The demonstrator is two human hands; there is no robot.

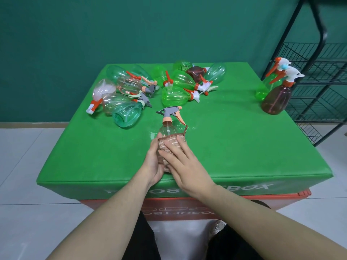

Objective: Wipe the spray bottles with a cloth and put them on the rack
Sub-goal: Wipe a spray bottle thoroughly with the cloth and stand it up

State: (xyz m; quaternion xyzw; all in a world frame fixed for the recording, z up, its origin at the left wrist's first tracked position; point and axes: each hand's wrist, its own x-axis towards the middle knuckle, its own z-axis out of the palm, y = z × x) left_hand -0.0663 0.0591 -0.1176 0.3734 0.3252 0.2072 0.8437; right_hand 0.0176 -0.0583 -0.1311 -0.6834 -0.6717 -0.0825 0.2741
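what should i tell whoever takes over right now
Left hand grips the clear bottle from the side.
Right hand presses the cloth flat against it, mid-wipe.
Two bottles stand at the table's right edge by the rack; none seen on the rack yet.
A pile of bottles lies at the far side, still to wipe and shelve.

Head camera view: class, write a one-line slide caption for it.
Both hands wipe a clear plastic spray bottle with a brown striped cloth over a green padded table.
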